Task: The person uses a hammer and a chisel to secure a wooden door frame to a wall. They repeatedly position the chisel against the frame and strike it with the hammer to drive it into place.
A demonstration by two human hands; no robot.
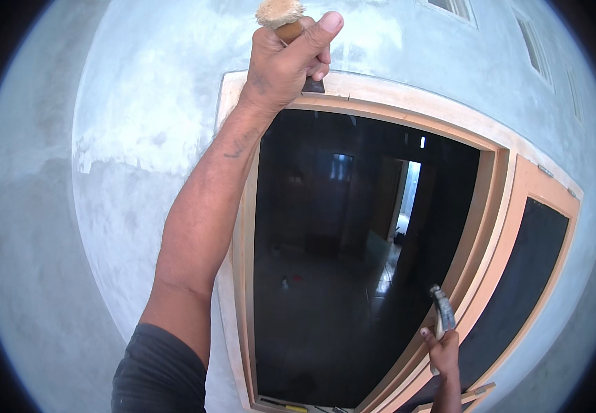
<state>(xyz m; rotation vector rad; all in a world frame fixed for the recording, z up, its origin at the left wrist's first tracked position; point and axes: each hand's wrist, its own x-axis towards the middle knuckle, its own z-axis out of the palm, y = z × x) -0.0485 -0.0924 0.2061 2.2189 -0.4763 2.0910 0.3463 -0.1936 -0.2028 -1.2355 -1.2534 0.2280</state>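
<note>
My left hand (280, 65) is raised to the top of a pale wooden frame (394, 103), fingers wrapped round a chisel (288, 30). The chisel's wooden handle has a frayed, mushroomed end pointing up. Below my fingers its dark flat blade meets the frame's top rail, where a thin dark line shows in the wood nearby. Lower down on the right, my right hand (443, 352) grips a hammer (443, 311) with a worn metal head, in front of the frame's right side and apart from the chisel.
A wooden-framed panel with dark glass (518, 275) stands hinged open at the right. Through the opening lies a dark room with a bright doorway (408, 193). A yellow-handled tool (296, 408) and other small items lie on the sill. Grey plastered wall (139, 103) surrounds the frame.
</note>
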